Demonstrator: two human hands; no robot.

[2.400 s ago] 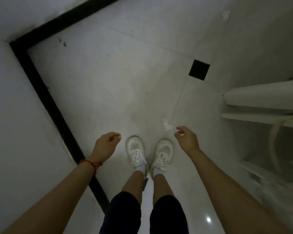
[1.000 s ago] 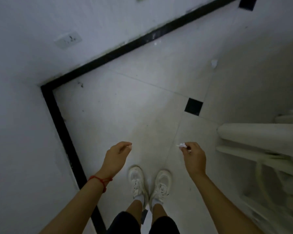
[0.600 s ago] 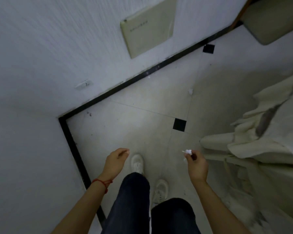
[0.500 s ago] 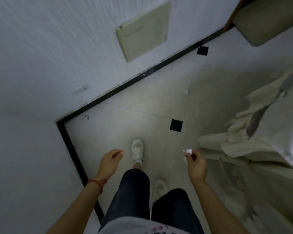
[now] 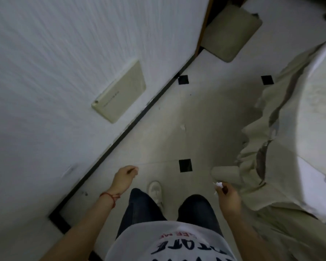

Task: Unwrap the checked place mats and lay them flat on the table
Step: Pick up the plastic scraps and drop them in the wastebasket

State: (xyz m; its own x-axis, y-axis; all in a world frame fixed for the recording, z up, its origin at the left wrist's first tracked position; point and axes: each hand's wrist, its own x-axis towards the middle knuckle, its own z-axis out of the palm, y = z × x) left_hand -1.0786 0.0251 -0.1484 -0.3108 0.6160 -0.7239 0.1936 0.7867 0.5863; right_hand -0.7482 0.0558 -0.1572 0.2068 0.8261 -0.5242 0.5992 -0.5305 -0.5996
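No checked place mats show in the head view. My right hand [image 5: 229,199] pinches a small crumpled white scrap [image 5: 219,184] between thumb and fingertips, held at waist height beside the draped table. My left hand [image 5: 123,178] hangs over the floor with its fingers loosely curled and holds nothing. A red thread circles the left wrist. The table [image 5: 324,129] at the right carries a pale cream cloth [image 5: 262,119] that falls in folds to the floor.
A white wall with a beige panel [image 5: 119,93] and black skirting [image 5: 139,113] runs along the left. A padded chair seat [image 5: 231,32] stands ahead. A pale rolled shape [image 5: 225,173] lies at the cloth's foot. Another white scrap [image 5: 182,127] lies on the tiled floor.
My right hand took a white scrap off the floor and keeps hold of it. I have straightened up and stepped forward, so the draped table and the chair came into view.
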